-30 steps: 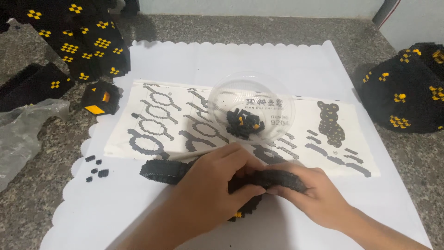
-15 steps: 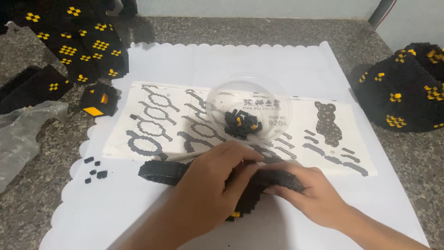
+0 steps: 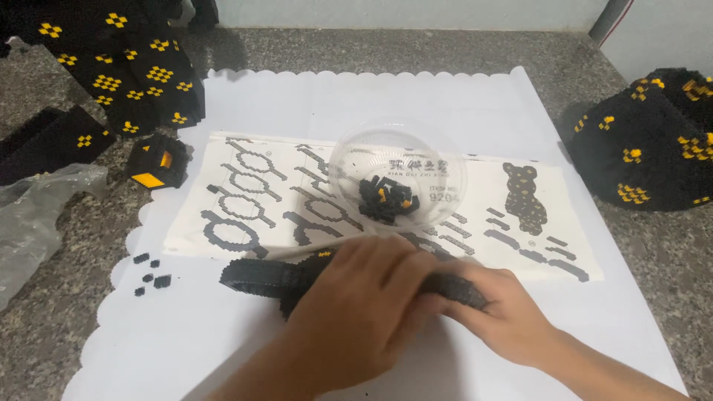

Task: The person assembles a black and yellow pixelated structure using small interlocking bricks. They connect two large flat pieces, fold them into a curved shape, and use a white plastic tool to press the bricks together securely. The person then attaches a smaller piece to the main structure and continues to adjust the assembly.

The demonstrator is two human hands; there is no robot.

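Below, left hand (image 3: 356,312) and right hand (image 3: 497,312) both clasped around black brick strip (image 3: 256,276), bare white paper (image 3: 186,341) alongside.

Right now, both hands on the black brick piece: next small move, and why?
Probably ease the left hand off. It covers most of the long black block-built piece, which the right hand grips at its other end; uncovering it would show where bricks from the clear plastic bowl fit.
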